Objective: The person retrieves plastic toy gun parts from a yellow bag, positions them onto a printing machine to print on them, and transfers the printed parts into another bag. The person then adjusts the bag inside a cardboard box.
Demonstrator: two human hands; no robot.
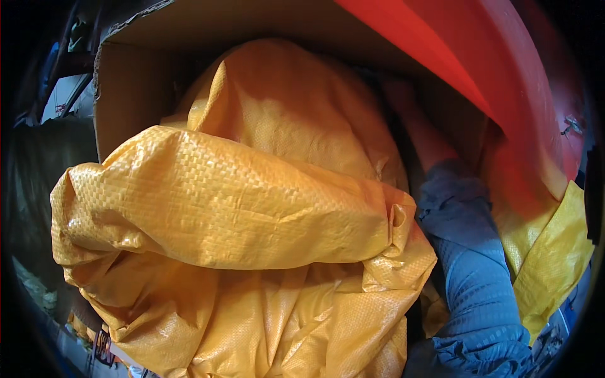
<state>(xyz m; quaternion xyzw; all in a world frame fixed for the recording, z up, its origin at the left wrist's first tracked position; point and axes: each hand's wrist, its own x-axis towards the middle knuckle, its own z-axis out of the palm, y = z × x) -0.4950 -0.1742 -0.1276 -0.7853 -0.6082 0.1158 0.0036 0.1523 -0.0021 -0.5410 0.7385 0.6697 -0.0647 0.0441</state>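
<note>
A large orange-yellow woven plastic sack [246, 201] fills the middle of the view, its top folded over in a thick roll. Its far part bulges up inside an open cardboard box [126, 94]. My right forearm [432, 142], in a pushed-up blue-grey sleeve [472, 252], reaches along the sack's right side, deep into the box. In the shadow between sack and box wall, my right hand is barely visible and its fingers are hidden. What it touches or holds does not show. My left hand is not in view.
A red plastic sheet or bag [454, 57], partly blurred, hangs over the box's upper right side. Below it, right of my sleeve, lies more yellow woven sacking [554, 252]. A dark, draped surface [50, 189] is at the left.
</note>
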